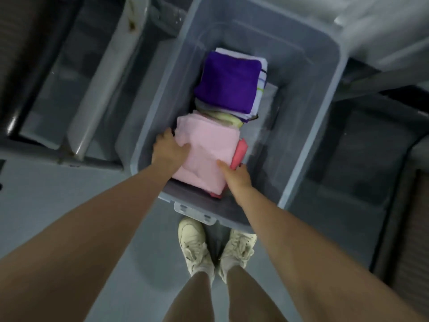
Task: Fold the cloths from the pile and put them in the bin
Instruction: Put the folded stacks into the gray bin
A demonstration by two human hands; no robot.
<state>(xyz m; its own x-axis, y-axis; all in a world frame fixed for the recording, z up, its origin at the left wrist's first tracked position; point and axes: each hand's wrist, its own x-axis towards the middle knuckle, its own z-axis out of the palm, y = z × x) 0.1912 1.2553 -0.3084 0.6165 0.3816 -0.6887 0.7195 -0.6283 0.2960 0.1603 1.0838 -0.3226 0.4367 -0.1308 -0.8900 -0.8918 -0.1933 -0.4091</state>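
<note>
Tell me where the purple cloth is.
In the head view, the purple cloth tops the far stack inside the bin, just beyond the pink cloth both hands hold.

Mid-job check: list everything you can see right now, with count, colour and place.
bin: one, translucent grey, on the floor ahead of the feet
pink cloth: one, folded, near end of the bin, on top
red cloth: one, under the pink cloth, edge showing at its right
purple cloth: one, folded, tops the stack at the far end
striped white cloth: at least one, under the purple cloth
pale yellow cloth: one, edge showing between the stacks
shoes: two, cream, on the grey floor
left hand: grips the pink cloth's left edge
right hand: holds its right edge
</note>
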